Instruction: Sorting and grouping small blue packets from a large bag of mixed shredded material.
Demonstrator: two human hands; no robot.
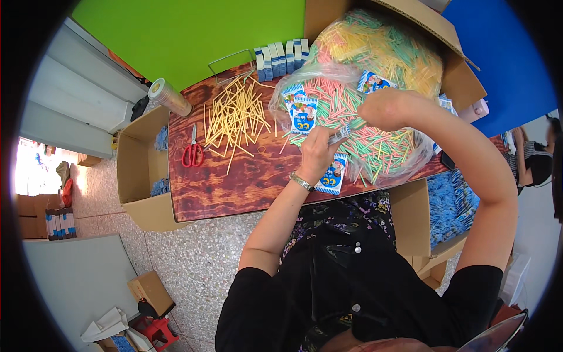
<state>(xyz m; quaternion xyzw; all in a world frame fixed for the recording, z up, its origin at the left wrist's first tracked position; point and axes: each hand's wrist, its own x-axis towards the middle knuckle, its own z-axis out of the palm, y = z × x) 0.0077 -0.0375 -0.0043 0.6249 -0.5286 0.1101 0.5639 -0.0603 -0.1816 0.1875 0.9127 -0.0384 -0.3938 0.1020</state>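
Note:
My left hand (317,154) is closed on a small clear-and-blue packet (338,137), tilted up to the right. At the packet's upper end my right hand (380,110) is closed in a fist, with a bunch of thin pale-green sticks (356,124) showing at its fingertips. Beneath both hands spreads an opened clear plastic bag (423,159) full of pink, green and yellow sticks (381,149). Blue-and-white printed packets lie around: one (304,115) beyond my left hand, another (332,176) beside my left wrist, and one (374,82) behind my right hand.
Loose yellow sticks (237,114) and red-handled scissors (193,154) lie on the wood-patterned table (234,188). Small blue-and-white boxes (275,60) line its far edge. A large carton (463,79) holds more bagged sticks. Cartons with blue packets (448,202) flank the table. A cup stack (170,97) stands far left.

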